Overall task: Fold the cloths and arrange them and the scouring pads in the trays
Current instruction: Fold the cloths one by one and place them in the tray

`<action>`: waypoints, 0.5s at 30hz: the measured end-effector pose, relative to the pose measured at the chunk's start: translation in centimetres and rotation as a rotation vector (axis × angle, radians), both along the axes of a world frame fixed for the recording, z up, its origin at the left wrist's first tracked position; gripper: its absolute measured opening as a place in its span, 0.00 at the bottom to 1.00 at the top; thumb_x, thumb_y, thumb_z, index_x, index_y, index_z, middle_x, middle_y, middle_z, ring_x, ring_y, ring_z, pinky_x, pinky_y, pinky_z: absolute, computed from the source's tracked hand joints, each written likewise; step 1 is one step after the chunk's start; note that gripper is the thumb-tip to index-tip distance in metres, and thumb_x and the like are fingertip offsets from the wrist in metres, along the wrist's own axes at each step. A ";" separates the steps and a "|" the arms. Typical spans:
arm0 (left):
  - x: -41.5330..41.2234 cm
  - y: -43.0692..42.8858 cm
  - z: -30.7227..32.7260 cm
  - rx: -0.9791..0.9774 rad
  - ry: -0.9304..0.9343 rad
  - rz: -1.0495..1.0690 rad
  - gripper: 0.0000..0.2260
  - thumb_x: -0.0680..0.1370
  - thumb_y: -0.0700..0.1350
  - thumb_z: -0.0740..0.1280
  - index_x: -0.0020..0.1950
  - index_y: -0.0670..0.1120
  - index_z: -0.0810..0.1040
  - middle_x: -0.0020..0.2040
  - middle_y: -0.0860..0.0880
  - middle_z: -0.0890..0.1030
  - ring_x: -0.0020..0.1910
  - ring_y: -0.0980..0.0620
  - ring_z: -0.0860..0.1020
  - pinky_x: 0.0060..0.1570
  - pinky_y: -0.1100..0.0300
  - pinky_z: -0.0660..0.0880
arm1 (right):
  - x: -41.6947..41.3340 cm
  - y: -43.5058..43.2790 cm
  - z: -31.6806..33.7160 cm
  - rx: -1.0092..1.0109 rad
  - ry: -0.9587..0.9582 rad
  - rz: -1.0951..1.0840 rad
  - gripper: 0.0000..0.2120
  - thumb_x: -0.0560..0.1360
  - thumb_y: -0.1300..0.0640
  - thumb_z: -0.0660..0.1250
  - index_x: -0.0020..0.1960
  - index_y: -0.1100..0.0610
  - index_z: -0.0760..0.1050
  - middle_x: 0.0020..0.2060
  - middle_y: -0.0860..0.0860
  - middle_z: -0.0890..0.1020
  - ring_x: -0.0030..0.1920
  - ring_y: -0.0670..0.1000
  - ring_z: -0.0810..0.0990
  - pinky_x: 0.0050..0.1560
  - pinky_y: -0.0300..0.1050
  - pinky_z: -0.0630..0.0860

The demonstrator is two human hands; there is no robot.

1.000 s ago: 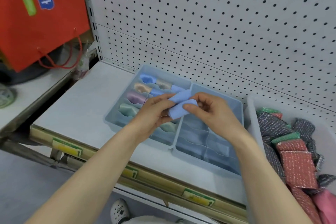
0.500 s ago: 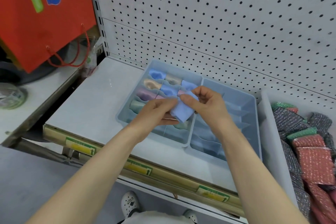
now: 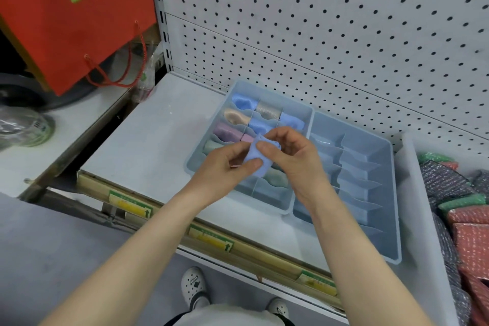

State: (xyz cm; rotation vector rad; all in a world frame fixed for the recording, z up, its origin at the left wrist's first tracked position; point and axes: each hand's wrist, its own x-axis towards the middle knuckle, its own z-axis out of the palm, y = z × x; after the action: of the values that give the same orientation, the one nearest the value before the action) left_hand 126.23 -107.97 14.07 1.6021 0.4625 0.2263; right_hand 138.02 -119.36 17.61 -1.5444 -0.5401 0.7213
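Shelf (image 3: 148, 140): holds left tray (image 3: 196, 159) and, touching it at 3 o'clock, right tray (image 3: 395, 219). Bin (image 3: 412, 193), further toward 3 o'clock: heaped pads (image 3: 471, 241). Left tray: rolled cloths (image 3: 239, 116) in its 12 o'clock compartments. Left hand (image 3: 222, 164), right hand (image 3: 293, 156): both pinch blue cloth (image 3: 258, 163), over left tray's centre.
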 end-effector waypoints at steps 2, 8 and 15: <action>-0.2 0.2 -0.2 0.019 -0.016 0.025 0.16 0.78 0.49 0.68 0.65 0.48 0.78 0.57 0.52 0.84 0.56 0.54 0.81 0.57 0.59 0.76 | -0.3 0.3 0.1 0.002 -0.077 0.036 0.10 0.71 0.66 0.75 0.48 0.57 0.78 0.41 0.46 0.81 0.43 0.45 0.80 0.48 0.43 0.78; -0.7 0.8 -0.1 -0.093 -0.093 0.094 0.23 0.73 0.53 0.70 0.66 0.48 0.76 0.60 0.51 0.83 0.60 0.53 0.80 0.62 0.56 0.75 | 0.0 0.2 0.2 -0.002 -0.204 0.083 0.12 0.70 0.67 0.75 0.44 0.53 0.79 0.41 0.46 0.82 0.41 0.46 0.79 0.47 0.44 0.79; -0.2 0.8 0.4 -0.253 -0.192 0.212 0.12 0.79 0.34 0.65 0.61 0.44 0.76 0.55 0.48 0.84 0.54 0.54 0.82 0.53 0.64 0.76 | -0.2 0.9 -0.7 -0.080 -0.096 0.082 0.18 0.69 0.55 0.77 0.55 0.52 0.74 0.51 0.48 0.83 0.50 0.49 0.82 0.50 0.43 0.79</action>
State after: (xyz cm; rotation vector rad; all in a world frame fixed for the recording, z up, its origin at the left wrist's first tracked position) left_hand 126.08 -107.13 14.45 1.2710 0.4908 0.4597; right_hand 137.81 -118.45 16.88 -1.6450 -0.6564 0.7416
